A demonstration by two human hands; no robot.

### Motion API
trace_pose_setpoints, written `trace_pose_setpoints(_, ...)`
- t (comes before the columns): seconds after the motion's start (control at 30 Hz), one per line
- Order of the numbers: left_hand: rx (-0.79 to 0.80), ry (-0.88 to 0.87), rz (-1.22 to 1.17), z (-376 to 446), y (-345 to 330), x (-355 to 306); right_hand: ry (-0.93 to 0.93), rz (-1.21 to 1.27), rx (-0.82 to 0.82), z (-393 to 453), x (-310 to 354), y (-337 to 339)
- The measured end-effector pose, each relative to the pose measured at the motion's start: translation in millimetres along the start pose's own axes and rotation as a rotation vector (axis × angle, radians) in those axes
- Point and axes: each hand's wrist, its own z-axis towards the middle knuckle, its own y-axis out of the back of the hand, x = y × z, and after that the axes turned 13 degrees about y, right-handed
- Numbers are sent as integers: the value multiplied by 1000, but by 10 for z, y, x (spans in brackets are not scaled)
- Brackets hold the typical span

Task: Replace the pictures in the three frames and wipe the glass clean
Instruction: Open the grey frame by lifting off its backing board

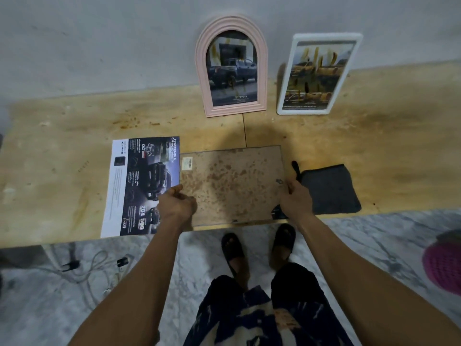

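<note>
The frame [230, 186] lies face down on the desk [62, 151] near its front edge, left hand [178, 204] and right hand [296, 198] seemingly gripping its short sides; stiff, light, glass-fronted, it is best held by both edges.

Both grips sit at the near edge of the table [62, 151], the left grip [175, 204] and right grip [296, 196] at either end of the face-down frame [229, 183] lying between them. Just outside the left grip a printed sheet [142, 186] covers the surface; past it, bare wood runs on leftward. Touching the right grip's outer side lies a dark cloth [329, 189], with open wood beyond. Ahead of both grips is a bare strip, closed at the back by the pink arched frame [232, 68] and the white frame [319, 73], upright by the wall [99, 41].
</note>
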Motion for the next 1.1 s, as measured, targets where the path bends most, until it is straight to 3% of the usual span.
trace_pose_setpoints(0.2, -119, -178, 289, -225, 5, 13, 104, -182, -32, 15, -54, -63)
trace_pose_setpoints(0.37, -44, -472, 703, -181, -75, 68, -15, -350, -84, -55, 18, -130)
trace_pose_setpoints(0.5, -3, -541, 925, -79, -179, 86, -130, -308, -118, -14, 49, -185)
trace_pose_setpoints(0.77, -8, -483, 980, -63, -237, 58, -158, -190, -133, -84, 58, -323)
trace_pose_setpoints(0.97, 13, -435, 926, -237, -217, -17, -351, 103, -356, 41, 188, -249)
trace_pose_setpoints(1.1, 3, -441, 932, -220, -222, -3, -415, 241, -419, 66, 163, -228)
